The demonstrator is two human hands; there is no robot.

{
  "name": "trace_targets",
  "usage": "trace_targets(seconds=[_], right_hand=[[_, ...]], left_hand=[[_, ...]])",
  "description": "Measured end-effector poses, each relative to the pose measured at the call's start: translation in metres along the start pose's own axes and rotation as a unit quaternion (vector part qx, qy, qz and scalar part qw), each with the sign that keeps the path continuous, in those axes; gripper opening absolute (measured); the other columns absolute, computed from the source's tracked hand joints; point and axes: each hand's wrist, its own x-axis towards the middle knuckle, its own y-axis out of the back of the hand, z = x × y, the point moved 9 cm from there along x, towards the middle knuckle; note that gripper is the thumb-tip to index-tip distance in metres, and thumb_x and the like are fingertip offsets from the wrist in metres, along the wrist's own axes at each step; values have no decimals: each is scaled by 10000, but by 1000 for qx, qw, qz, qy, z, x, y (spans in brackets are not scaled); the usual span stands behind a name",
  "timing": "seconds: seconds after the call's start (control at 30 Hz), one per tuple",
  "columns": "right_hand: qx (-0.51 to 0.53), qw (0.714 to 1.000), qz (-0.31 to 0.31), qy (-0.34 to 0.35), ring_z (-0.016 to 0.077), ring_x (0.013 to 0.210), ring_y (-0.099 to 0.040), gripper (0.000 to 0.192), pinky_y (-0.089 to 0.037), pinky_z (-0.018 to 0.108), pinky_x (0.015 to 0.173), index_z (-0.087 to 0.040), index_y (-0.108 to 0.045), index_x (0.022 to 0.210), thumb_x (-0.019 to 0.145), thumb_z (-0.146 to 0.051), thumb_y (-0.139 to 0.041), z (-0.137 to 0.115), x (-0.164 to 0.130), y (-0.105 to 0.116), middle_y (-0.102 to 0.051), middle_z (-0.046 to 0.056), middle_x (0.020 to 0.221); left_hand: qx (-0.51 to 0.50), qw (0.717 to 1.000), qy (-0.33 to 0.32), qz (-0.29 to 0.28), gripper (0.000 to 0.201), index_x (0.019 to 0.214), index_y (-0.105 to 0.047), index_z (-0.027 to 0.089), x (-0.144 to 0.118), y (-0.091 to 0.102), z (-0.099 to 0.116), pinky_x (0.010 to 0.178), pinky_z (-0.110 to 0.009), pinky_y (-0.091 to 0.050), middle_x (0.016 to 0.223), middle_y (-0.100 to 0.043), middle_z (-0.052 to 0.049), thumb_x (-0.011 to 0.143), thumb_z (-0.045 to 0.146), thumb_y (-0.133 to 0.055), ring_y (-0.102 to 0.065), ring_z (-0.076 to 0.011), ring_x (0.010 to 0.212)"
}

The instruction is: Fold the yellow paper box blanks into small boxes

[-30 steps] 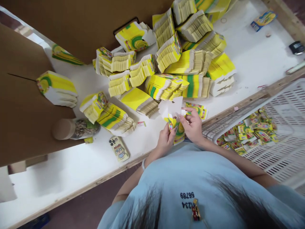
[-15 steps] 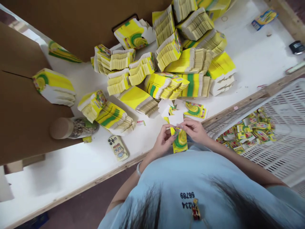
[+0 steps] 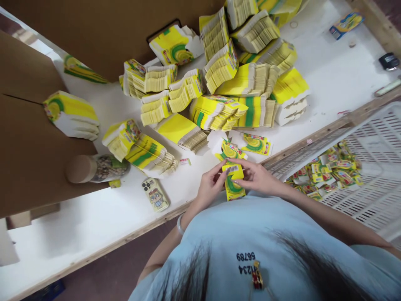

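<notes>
Between my two hands, at the table's front edge, is a small yellow and green cardboard box [image 3: 235, 191], its barcode flap folded over at the top. My left hand [image 3: 211, 182] grips its left side, with thumb and fingers at the flap. On the other side my right hand [image 3: 257, 177] holds the box, fingers along the top edge and thumb on the front. Just beyond the hands lie a loose yellow carton [image 3: 230, 149] and another carton [image 3: 257, 143] with white flaps showing.
Many stacks of flat yellow cartons [image 3: 219, 113] cover the table's middle. A phone [image 3: 156, 195] and a lidded jar [image 3: 111, 168] are at left. At right stands a white plastic basket [image 3: 372, 167] with small boxes [image 3: 332, 173] inside. A blue and yellow box [image 3: 346, 25] lies at the far right.
The white flap at the top of the box has been folded down toward me, so the barcode side now faces up. Both hands have shifted slightly around it.
</notes>
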Motion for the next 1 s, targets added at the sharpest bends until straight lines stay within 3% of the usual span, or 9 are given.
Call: trace_targets(seconds=[0.2,0.33,0.43,0.5,0.57,0.63,0.73,0.83,1.0], right_hand=[[44,998,-37,-39,78,532,-570,595,-496,177,474,-244,-611,1397,815,-153,-698,-5,5,3,-697,-42,772],[120,985,-124,-14,111,712,-690,546,-611,247,632,-256,-577,1433,901,-307,-688,-6,6,-10,-772,8,955],[135,989,-60,-17,152,843,-741,455,-643,302,702,-249,-614,1359,949,-446,-628,-1,5,5,-779,47,1056],[90,995,25,-34,187,819,-757,501,-639,320,644,-248,-594,1348,938,-535,-617,6,-7,41,-776,69,1041],[-37,992,101,-69,222,765,-760,543,-617,346,602,-249,-587,1330,921,-605,-604,12,-31,94,-773,92,1005],[-259,941,169,-136,256,696,-745,515,-574,385,591,-249,-650,1248,928,-642,-565,15,-63,153,-766,122,903],[-537,786,218,-216,366,765,-746,564,-529,496,649,-199,-682,1253,961,-648,-503,7,-99,208,-755,235,877],[-607,746,230,-147,415,912,-742,615,-544,544,754,-122,-589,1396,998,-576,-474,-11,-82,191,-755,272,1046],[-512,830,216,39,333,975,-740,457,-582,478,831,-186,-612,1363,1017,-458,-489,-36,-5,101,-774,142,1150]], left_hand=[[-1,1000,16,16,588,1316,-698,160,-3,2,-4,585,-231,-542,736,-684,-2,881,555,-688,-570,-94,564],[34,997,-3,-66,586,1419,-611,172,-7,-5,2,632,-251,-581,933,-745,-49,981,554,-529,-652,-126,688],[90,987,-43,-122,539,1443,-570,197,2,-5,15,687,-283,-599,1073,-743,-76,1036,514,-415,-673,-155,784],[167,978,-111,-57,497,1387,-591,189,23,12,32,753,-308,-586,1109,-722,-99,1041,496,-410,-672,-190,900],[261,945,-173,95,472,1304,-602,163,47,42,51,832,-349,-560,1140,-689,-134,996,512,-521,-650,-241,1036],[342,898,-177,211,561,1263,-575,148,69,64,59,891,-395,-535,1167,-667,-164,878,537,-701,-633,-294,1109],[399,883,-121,214,541,1216,-536,169,101,74,51,815,-366,-523,981,-704,-94,825,448,-784,-682,-270,932],[387,895,-120,187,391,1217,-513,196,108,75,50,730,-292,-490,794,-673,12,892,281,-712,-666,-191,740],[400,882,-149,201,621,1332,-485,161,98,68,53,756,-290,-488,957,-706,-53,827,330,-803,-678,-209,859]])
